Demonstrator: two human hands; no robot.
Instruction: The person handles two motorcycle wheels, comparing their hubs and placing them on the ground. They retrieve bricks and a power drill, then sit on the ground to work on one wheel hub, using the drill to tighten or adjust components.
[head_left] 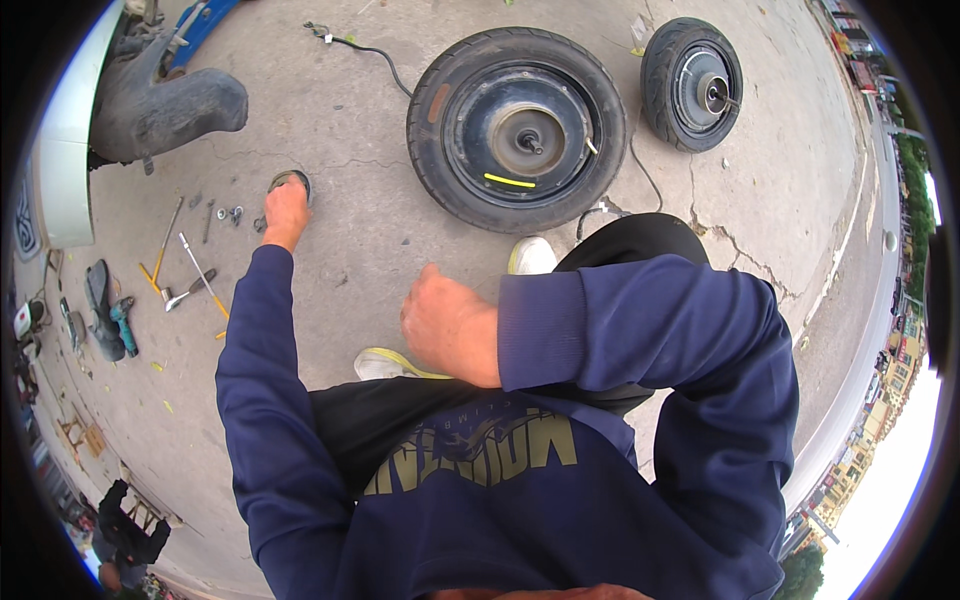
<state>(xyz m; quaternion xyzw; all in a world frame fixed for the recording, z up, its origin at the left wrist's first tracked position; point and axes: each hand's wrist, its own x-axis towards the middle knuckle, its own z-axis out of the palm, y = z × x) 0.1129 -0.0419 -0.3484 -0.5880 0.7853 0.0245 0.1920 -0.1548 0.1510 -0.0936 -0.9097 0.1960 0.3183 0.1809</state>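
Ground: cracked grey concrete pavement (380, 130) outdoors, with a street and buildings bent along the right rim.
Left hand: the left hand (286, 212) is stretched out to the far left of the pavement, fingers laid down on a small round dish (291, 180); whether it is gripped or only touched cannot be told.
Dish contents: hidden by the hand and too small to make out.
Right hand: the right hand (447, 325) is loosely clenched, nothing seen in it, resting over the knee above a pale shoe (385, 364).
Hidden or cut off: a second pale shoe (531, 256) is half covered by the dark trouser knee; a grey scooter body (160, 105) is cut by the upper left rim.
Large wheel: a tyre with hub motor (517, 128) lies flat ahead, cable trailing left.
Small wheel: a smaller wheel (692, 84) lies beside it, to the right, apart.
Tools: a hammer (188, 288), rods and small fittings are scattered just left of the dish; a cordless drill (122, 327) lies nearer the left edge.
Bystander: a crouched person (125, 535) is seen at the lower left, well apart.
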